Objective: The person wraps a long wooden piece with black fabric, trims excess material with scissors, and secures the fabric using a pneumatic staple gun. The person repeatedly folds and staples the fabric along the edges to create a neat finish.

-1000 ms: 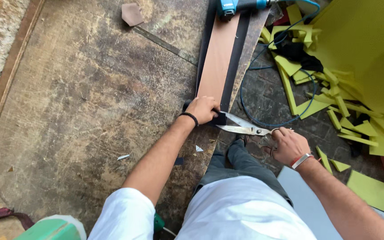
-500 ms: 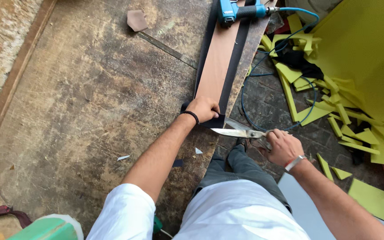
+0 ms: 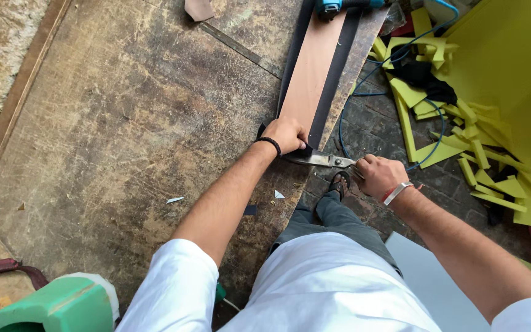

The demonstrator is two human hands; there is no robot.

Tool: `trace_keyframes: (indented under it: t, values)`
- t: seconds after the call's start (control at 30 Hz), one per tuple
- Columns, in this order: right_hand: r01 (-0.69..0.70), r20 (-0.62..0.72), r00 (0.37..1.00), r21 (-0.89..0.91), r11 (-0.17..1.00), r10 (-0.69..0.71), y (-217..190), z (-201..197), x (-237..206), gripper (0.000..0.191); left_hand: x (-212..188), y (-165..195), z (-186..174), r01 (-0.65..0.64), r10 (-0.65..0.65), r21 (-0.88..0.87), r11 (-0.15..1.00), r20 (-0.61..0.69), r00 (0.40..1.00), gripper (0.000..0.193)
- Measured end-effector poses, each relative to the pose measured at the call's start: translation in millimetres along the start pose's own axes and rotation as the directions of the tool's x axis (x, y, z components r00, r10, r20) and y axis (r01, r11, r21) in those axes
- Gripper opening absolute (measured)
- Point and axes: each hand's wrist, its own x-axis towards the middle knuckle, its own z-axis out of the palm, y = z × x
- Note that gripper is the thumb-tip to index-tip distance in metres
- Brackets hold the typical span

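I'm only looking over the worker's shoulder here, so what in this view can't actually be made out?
- Head view: the shears' blade tips hide under the left hand, so where they meet the brown strip is unseen.
- The shears' handles are buried in the right hand.
- The blue power tool is cut off by the top edge.
- The green foam block runs off the bottom edge.

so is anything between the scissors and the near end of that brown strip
Nothing visible. The scissors, in the right hand, have their blades at the brown strip's near end, just under the left hand pressing it down.
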Motion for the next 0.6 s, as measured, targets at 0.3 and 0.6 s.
trace_keyframes:
  t: [0.3, 0.6]
  values:
    - [0.03, -0.165, 0.986, 0.021, 0.999, -0.027, -33.6, 2.5, 20.6, 0.04, 10.3, 10.9, 12.6, 0.044, -0.05, 0.163, 0.986, 0.033, 0.998, 0.013]
    - [0.01, -0.096, 0.995, 0.04, 0.999, -0.006, -35.8, -5.6, 27.8, 0.04, 5.9, 5.7, 21.1, 0.056, -0.058, -0.018, 0.998, -0.184, 0.981, 0.014]
